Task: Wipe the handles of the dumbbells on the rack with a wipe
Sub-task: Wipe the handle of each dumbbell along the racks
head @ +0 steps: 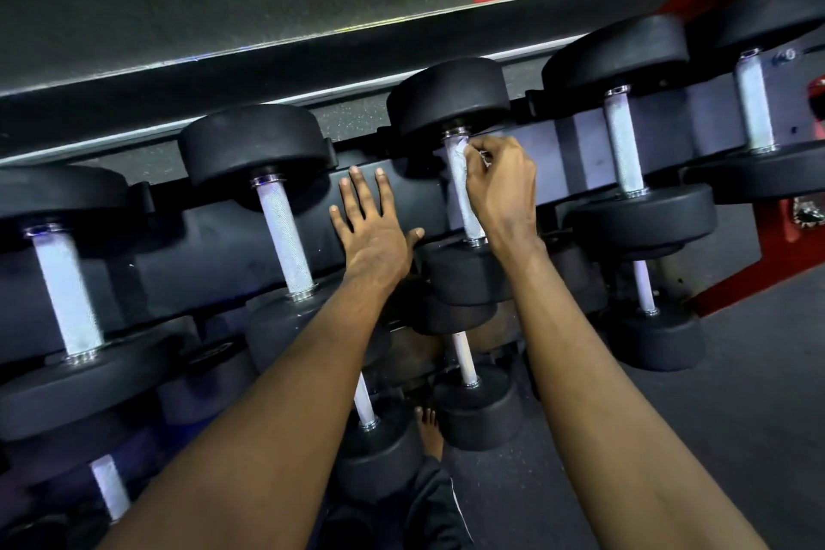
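Note:
Black dumbbells with knurled silver handles lie in a row on the top shelf of a dark rack (pixel 232 246). My right hand (pixel 502 188) grips a small white wipe (pixel 460 156) pressed against the upper part of the handle (pixel 468 210) of the middle dumbbell. My left hand (pixel 370 228) rests flat with straight, spread fingers on the rack surface just left of that dumbbell, its thumb touching the dumbbell's near head (pixel 464 272). The dumbbell's far head (pixel 448 98) sits above my right hand.
Other top-shelf dumbbells show handles at the left (pixel 67 295), centre left (pixel 285 237) and right (pixel 625 147). Smaller dumbbells (pixel 464 359) sit on a lower shelf. A red frame (pixel 759 263) stands right. A bare foot (pixel 431 433) is on the dark floor.

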Demonstrator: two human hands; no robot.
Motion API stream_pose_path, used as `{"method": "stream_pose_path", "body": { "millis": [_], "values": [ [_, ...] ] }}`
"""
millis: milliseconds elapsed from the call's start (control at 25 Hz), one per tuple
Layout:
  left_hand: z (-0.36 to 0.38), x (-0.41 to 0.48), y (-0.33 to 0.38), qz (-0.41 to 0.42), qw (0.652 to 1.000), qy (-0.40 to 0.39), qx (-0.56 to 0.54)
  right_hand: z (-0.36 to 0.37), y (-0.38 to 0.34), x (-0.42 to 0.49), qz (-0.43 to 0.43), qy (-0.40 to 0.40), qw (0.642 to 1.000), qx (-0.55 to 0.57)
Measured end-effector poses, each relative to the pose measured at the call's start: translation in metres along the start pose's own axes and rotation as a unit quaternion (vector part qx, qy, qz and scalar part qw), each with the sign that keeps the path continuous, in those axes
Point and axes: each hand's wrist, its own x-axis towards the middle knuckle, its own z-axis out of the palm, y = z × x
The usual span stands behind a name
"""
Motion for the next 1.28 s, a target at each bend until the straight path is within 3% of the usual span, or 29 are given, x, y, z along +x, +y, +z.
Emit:
{"method": "stream_pose_path", "body": {
  "millis": [280,560,680,880,1080,1280],
  "values": [
    [-0.001,0.013,-0.006,-0.002,0.997,-0.075,-0.010,-0.002,0.004,0.004,0.015,-0.014,0.999,0.045],
    [-0.002,0.013,-0.005,-0.007,0.996,-0.084,0.004,-0.008,0.006,0.014,0.032,-0.030,0.996,0.075],
    [0.000,0.014,-0.005,-0.012,0.997,-0.078,-0.008,-0.011,0.013,0.012,-0.081,-0.058,0.994,0.054],
    [0.005,0.015,-0.006,-0.015,0.998,-0.061,-0.021,-0.010,0.014,0.024,-0.250,-0.106,0.959,-0.080],
    [0.005,0.015,-0.008,-0.009,0.998,-0.056,-0.029,-0.019,0.010,0.029,-0.309,-0.179,0.919,-0.167],
    [0.006,0.016,-0.007,-0.006,0.998,-0.050,-0.026,-0.019,0.007,0.031,-0.362,-0.196,0.876,-0.251]
  ]
}}
